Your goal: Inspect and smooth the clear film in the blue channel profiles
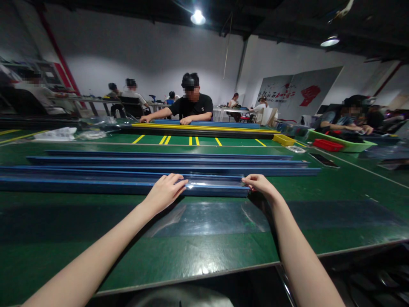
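A long blue channel (217, 191) lies across the table in front of me, with a clear plastic strip (211, 181) along its trough. My left hand (168, 187) bends over the channel, its fingers and thumb closed across the walls and the strip. At the channel's right end, my right hand (259, 184) has thumb and fingers pinched together on the end of the clear strip. How the fingertips of this hand meet the channel's rim is too small to tell. Nearer me, another wide clear plastic sheet (211, 217) lies flat on the green table (191, 253).
More blue channels (223, 171) lie parallel just beyond. Farther back are yellow and black strips (204, 129), where a co-worker (194, 106) sits. A phone (322, 160), a yellow tray (284, 140), a red tray (328, 145) and a green basin (358, 146) are at right.
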A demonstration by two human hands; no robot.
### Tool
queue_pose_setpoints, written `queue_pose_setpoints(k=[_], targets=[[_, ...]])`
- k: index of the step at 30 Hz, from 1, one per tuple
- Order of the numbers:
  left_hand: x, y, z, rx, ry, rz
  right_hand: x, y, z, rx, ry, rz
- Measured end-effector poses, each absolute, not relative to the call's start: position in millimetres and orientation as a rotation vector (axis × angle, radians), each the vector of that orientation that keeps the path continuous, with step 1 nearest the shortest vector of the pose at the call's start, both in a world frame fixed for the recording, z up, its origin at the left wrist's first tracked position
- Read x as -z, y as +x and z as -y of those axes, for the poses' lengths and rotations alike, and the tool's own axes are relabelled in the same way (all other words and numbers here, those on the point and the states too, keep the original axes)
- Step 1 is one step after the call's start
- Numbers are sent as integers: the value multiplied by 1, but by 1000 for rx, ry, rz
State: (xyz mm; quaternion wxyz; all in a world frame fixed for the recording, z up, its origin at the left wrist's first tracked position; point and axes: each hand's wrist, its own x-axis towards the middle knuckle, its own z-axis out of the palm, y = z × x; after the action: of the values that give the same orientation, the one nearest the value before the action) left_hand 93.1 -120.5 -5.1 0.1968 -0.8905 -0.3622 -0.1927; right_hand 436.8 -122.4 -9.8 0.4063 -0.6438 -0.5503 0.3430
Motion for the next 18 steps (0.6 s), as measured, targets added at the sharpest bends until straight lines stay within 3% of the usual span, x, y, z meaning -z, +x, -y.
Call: queue_pose_setpoints(k=[18], targets=[[2,90,114,557,-2607,950,14,439,118,-904,-1627,1440]])
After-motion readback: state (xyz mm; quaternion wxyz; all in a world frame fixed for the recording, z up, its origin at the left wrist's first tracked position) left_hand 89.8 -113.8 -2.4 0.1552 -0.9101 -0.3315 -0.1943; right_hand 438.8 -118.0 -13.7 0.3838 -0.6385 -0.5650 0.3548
